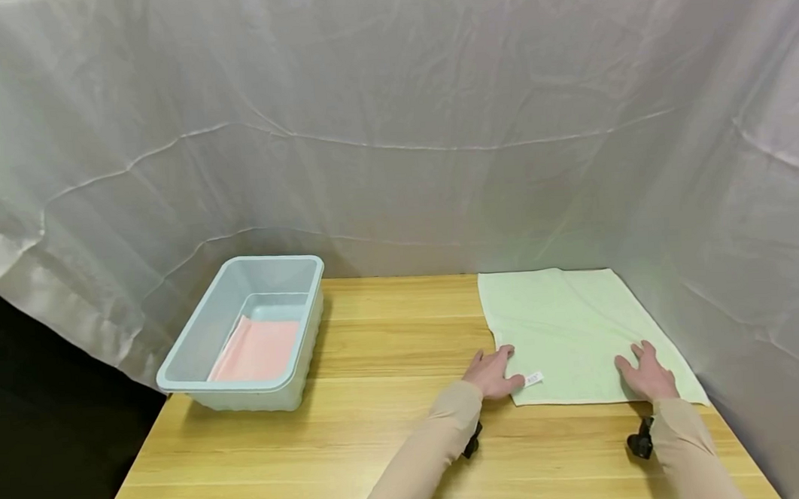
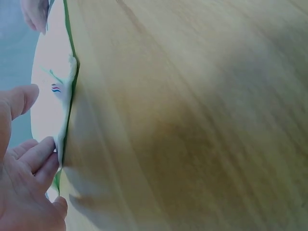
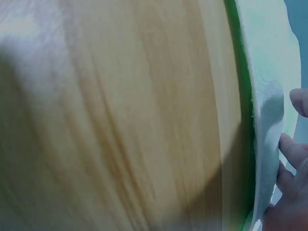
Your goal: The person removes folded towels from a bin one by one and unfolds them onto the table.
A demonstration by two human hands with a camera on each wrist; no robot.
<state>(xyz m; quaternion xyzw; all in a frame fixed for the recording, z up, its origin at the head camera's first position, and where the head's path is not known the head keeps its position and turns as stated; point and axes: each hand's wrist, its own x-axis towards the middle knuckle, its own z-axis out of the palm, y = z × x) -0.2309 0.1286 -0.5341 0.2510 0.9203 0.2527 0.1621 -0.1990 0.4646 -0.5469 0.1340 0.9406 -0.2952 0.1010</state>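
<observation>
A pale green towel (image 1: 559,324) lies spread flat on the right side of the table, with a small white tag (image 1: 533,379) at its near left part. By the towel's left edge is my left hand (image 1: 496,374), thumb apart from the fingers; in the left wrist view its fingertips (image 2: 47,144) meet the towel's edge. My right hand (image 1: 650,376) rests on the near right part of the towel. The right wrist view shows its fingers (image 3: 286,144) against the cloth, with the thumb held away. Neither hand pinches the fabric.
A light blue plastic bin (image 1: 244,393) stands at the table's left with a folded pink cloth (image 1: 259,351) inside. Bare wooden tabletop (image 1: 391,340) lies between bin and towel. Grey curtains (image 1: 393,129) hang behind and close along the right side.
</observation>
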